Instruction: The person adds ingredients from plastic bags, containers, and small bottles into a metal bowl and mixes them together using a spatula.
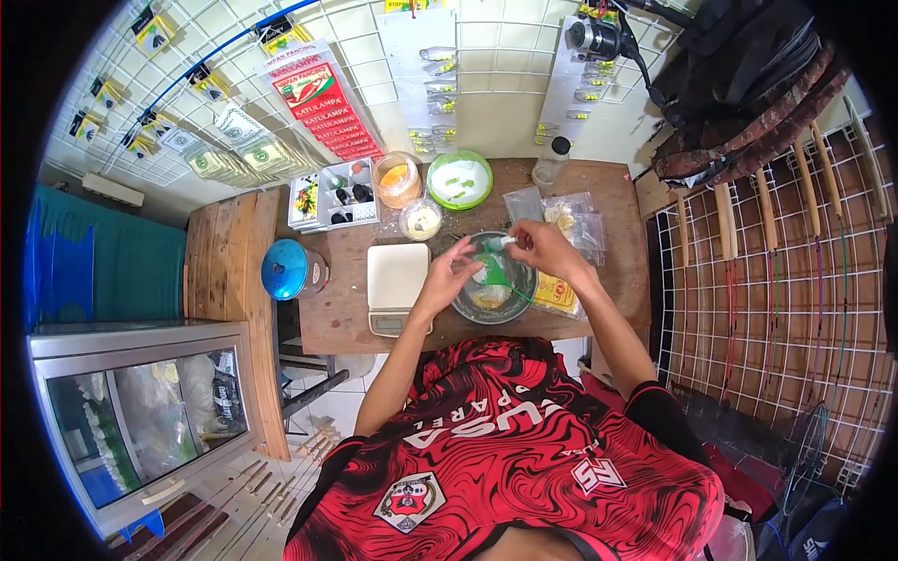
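Observation:
A dark grey bowl (pixel 494 316) on the wooden table holds pale powder and a green spoon or scoop (pixel 492 271). Over the bowl's left rim is my left hand (pixel 455 270), its fingers apart near the green scoop. My right hand (pixel 541 247) is above the bowl's upper right rim, fingers pinched on a small white-capped item (pixel 506 241) that I cannot make out well. Left of the bowl lies a white scale (pixel 398 278). A yellow packet (pixel 557 294) and clear plastic bags (pixel 587 227) lie to the right.
Along the table's back stand a white divided box (pixel 337 217), an orange-filled jar (pixel 398 179), a small tub (pixel 421 220), a green bowl (pixel 459 180) and a clear bottle (pixel 551 164). A blue-lidded container (pixel 294 269) is at the left edge.

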Action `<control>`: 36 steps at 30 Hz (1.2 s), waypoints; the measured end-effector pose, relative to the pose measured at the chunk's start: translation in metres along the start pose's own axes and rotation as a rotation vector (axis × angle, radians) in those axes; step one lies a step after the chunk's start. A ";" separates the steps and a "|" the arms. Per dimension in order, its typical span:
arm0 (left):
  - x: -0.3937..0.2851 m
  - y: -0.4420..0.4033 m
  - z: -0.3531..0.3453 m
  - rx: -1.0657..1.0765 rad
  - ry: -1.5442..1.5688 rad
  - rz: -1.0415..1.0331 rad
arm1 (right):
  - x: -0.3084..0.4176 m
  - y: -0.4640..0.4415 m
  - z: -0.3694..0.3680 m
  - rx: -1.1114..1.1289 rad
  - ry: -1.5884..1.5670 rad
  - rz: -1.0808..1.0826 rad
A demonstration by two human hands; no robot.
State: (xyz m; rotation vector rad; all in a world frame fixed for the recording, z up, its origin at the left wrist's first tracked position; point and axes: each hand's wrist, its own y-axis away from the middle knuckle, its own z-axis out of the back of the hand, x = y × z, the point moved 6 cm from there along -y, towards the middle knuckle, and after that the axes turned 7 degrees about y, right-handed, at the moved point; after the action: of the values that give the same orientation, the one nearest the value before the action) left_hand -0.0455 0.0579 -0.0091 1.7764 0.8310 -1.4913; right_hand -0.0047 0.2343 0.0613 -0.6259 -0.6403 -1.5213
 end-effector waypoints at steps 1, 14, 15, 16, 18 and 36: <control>0.003 -0.001 0.003 0.002 0.001 -0.002 | -0.002 -0.005 0.006 0.011 0.045 -0.039; 0.048 0.019 0.063 -0.144 -0.585 0.128 | -0.132 -0.135 -0.020 -0.034 0.567 -0.151; 0.048 0.022 0.065 -0.162 -0.570 0.081 | -0.138 -0.141 -0.024 -0.035 0.570 -0.146; 0.047 0.024 0.065 -0.179 -0.556 0.034 | -0.146 -0.147 -0.028 -0.018 0.568 -0.182; 0.050 0.029 0.067 -0.180 -0.534 0.078 | -0.158 -0.158 -0.035 0.000 0.566 -0.210; 0.082 0.040 0.057 -0.113 -0.456 0.247 | -0.075 -0.062 -0.030 -0.058 0.361 -0.267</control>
State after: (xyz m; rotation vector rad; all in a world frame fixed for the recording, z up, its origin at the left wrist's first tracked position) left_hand -0.0335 -0.0070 -0.0941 1.3244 0.4378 -1.5622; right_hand -0.0636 0.2673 -0.0149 -0.3022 -0.4138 -1.8517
